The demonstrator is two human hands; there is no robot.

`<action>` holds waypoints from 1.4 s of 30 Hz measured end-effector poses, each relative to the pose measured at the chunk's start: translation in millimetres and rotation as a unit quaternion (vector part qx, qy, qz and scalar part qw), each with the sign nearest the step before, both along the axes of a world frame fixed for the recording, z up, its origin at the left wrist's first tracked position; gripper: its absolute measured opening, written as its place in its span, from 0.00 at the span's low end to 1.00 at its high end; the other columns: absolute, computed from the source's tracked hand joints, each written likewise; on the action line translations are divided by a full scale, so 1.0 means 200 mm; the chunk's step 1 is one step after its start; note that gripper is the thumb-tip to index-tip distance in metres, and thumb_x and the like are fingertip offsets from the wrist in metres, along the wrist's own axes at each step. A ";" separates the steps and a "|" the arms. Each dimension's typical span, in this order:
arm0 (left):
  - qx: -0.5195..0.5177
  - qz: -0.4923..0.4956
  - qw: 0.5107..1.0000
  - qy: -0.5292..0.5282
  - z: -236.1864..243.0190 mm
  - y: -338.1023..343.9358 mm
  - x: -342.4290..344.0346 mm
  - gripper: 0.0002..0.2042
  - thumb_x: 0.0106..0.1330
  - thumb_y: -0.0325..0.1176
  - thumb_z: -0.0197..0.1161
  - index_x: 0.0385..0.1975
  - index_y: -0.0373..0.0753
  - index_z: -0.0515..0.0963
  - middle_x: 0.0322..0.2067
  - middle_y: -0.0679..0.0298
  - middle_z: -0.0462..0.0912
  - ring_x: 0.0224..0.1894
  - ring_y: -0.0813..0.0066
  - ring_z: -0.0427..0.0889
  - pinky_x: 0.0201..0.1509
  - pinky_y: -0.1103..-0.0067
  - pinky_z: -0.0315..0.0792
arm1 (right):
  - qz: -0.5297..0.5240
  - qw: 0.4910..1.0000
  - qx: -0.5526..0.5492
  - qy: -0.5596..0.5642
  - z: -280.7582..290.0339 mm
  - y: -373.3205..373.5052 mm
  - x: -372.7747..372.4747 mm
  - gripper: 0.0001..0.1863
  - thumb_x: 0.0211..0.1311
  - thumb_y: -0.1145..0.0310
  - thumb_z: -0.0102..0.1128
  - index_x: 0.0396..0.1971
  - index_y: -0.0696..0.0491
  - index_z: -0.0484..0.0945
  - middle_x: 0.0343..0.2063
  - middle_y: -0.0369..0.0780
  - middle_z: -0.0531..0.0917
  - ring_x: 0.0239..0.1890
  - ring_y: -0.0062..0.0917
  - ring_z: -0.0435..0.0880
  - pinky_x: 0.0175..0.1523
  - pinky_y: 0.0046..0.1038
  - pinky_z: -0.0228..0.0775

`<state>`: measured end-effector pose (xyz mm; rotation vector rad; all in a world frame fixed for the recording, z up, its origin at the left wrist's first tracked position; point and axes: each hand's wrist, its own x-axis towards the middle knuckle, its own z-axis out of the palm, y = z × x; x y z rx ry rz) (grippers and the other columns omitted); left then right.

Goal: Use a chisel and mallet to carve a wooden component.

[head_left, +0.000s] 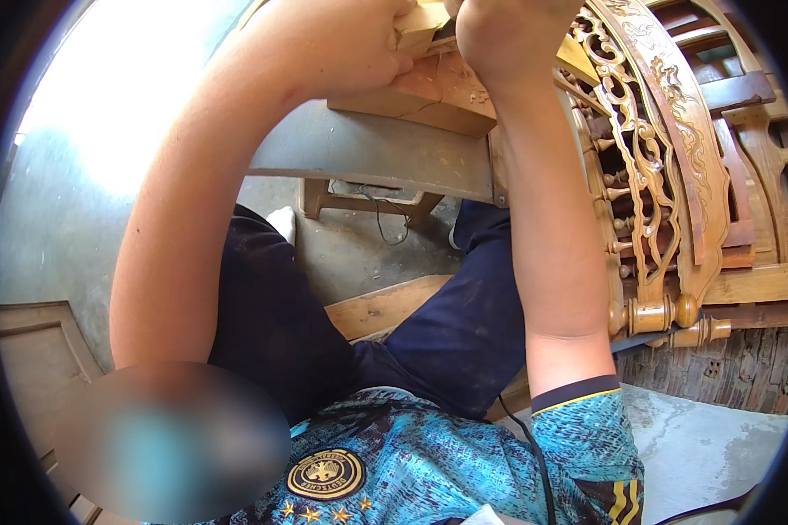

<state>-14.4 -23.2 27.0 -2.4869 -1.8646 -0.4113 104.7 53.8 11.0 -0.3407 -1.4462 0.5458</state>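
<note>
Both of my arms reach up to the top edge of the head view. My left hand (363,48) is closed around the side of a pale wooden piece (422,24), whose upper part runs out of the picture. Beside it, my right hand (510,42) is curled into a closed grip with its back toward me. Whatever its fingers hold is hidden behind the hand. Beneath both hands lies a thick reddish-brown wooden block (425,92) with a crack across its face. That block rests on a grey bench top (368,144).
Carved, varnished wooden furniture panels (643,166) stand close on my right. Below the bench are a small stool (311,199) and a thin dark cable (381,220). A wooden board (385,306) lies between my legs. A panelled wooden piece (44,350) stands at the left.
</note>
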 end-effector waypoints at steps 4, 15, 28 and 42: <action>-0.005 0.037 0.999 -0.007 -0.03 0.02 0.01 0.09 0.68 0.36 0.59 0.34 0.37 0.82 0.32 0.54 0.86 0.41 0.55 0.86 0.48 0.64 0.78 | 0.162 0.974 -0.154 0.036 0.01 0.11 0.10 0.06 0.69 0.72 0.55 0.29 0.51 0.71 0.15 0.30 0.69 0.13 0.15 0.65 0.17 0.21 0.55; 0.076 0.034 0.996 -0.042 -0.12 0.06 -0.01 0.23 0.61 0.42 0.69 0.54 0.37 0.83 0.39 0.46 0.87 0.46 0.48 0.85 0.56 0.61 0.76 | 0.210 0.970 -0.071 -0.103 0.00 0.15 0.15 0.05 0.62 0.73 0.61 0.28 0.51 0.74 0.18 0.31 0.74 0.15 0.14 0.69 0.20 0.21 0.62; -0.013 0.033 0.995 -0.095 -0.09 0.10 -0.03 0.30 0.61 0.43 0.71 0.62 0.37 0.79 0.43 0.44 0.86 0.49 0.49 0.85 0.57 0.64 0.76 | 0.152 0.976 -0.110 0.106 0.00 0.00 0.16 0.07 0.68 0.73 0.60 0.27 0.54 0.77 0.20 0.31 0.77 0.20 0.14 0.74 0.26 0.22 0.66; 0.054 0.011 0.998 -0.022 -0.12 0.09 -0.03 0.27 0.61 0.45 0.70 0.59 0.37 0.80 0.46 0.44 0.85 0.51 0.46 0.83 0.58 0.60 0.74 | 0.147 0.982 -0.110 0.051 -0.01 0.04 0.13 0.09 0.72 0.72 0.58 0.28 0.51 0.72 0.15 0.29 0.71 0.13 0.13 0.66 0.20 0.19 0.59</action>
